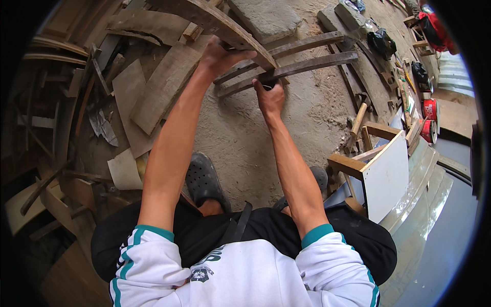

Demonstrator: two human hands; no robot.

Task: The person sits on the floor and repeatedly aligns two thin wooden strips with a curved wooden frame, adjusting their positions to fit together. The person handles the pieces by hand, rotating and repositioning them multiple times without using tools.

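In front of me is a wooden frame made of a broad, worn plank (225,25) and two narrower dark slats (314,64) that cross near its lower end. My left hand (221,57) grips the plank's near edge, thumb stretched along it and the other fingers partly hidden behind the wood. Lower and to the right, my right hand (270,96) is closed on the nearer slat close to where it meets the plank; its fingertips are partly hidden. How the pieces are joined cannot be made out.
Loose boards (166,87) and scrap wood pile up on the left. A hammer (358,120) stands by a small white-topped wooden piece (386,176) on the right. Concrete slabs (266,19) lie at the far side. Red cans (429,130) and black bags (381,43) sit farther right.
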